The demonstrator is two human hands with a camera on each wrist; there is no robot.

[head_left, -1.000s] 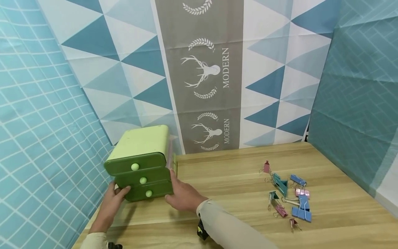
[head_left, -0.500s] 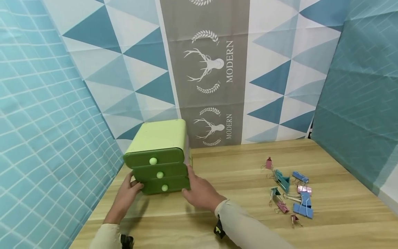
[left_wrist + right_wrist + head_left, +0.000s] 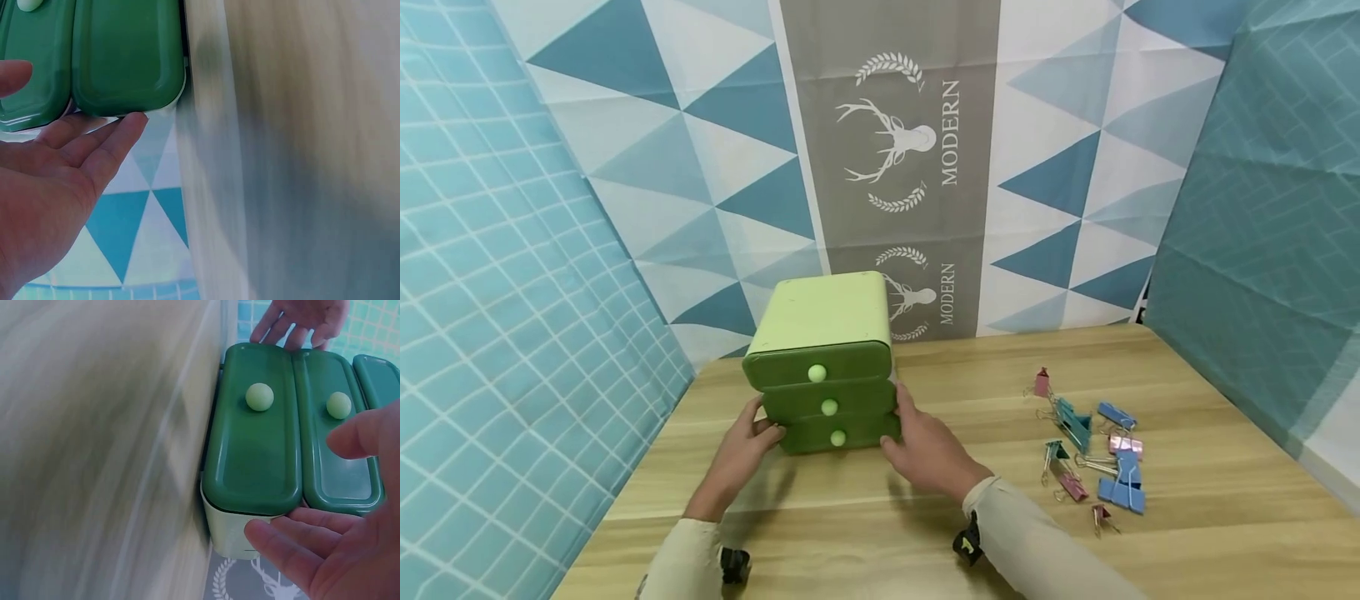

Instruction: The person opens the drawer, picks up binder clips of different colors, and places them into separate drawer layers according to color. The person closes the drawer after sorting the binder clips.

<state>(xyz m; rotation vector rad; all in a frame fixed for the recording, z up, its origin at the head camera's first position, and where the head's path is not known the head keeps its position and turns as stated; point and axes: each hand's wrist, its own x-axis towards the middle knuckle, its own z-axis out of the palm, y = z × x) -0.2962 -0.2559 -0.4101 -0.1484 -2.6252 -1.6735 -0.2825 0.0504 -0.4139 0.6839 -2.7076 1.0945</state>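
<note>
A small chest of drawers [image 3: 827,312] stands left of centre on the table in the head view. It has a pale green casing, three dark green drawer fronts and round light green knobs. All three drawers look pushed in. My left hand [image 3: 745,454] holds its lower left side, fingers along the side and thumb at the front. At the lower right side, my right hand [image 3: 934,450] grips in the same manner. In the right wrist view, the right fingers [image 3: 284,550] lie against the casing's side, and the thumb is over the middle drawer front.
Several binder clips [image 3: 1093,454] in blue, teal and pink lie loose on the right part of the wooden table [image 3: 880,533]. A patterned cloth backdrop [image 3: 917,167] rises behind, and a blue tiled-pattern sheet [image 3: 512,292] borders the left.
Both hands have moved the chest of drawers to the right along the table, away from the left sheet, and its front now faces me more squarely. The binder clips stay put.
</note>
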